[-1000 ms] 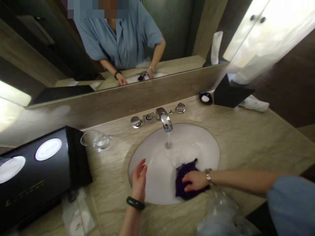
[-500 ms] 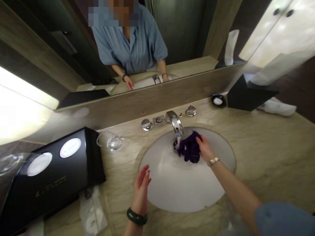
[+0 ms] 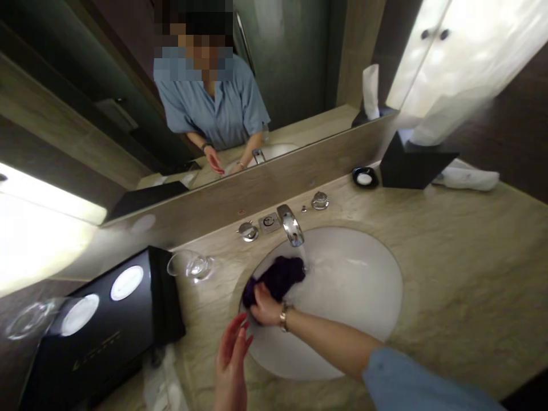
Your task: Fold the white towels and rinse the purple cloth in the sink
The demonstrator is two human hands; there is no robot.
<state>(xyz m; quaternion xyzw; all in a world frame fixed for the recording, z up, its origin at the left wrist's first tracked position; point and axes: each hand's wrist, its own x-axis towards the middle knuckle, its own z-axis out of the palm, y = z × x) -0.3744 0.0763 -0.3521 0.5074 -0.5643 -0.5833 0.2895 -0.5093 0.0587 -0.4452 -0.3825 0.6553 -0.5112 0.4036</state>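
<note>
A dark purple cloth lies bunched along the left side of the white oval sink. My right hand grips its near end, fingers closed on the fabric, a watch on the wrist. Just left of the rim, my left hand is held up with its fingers apart and nothing in them. Above the cloth's far end curves the chrome faucet, from which a thin stream of water appears to run. What kind of cloth it is cannot be made out.
Chrome knobs, one left and one right, flank the faucet. On the left stand a black box and a clear glass. A small black dish and a tissue box sit back right, below the mirror.
My right hand has carried the purple cloth from under the faucet to the sink's left side. My left hand has shifted slightly left and down. The view has turned a little.
</note>
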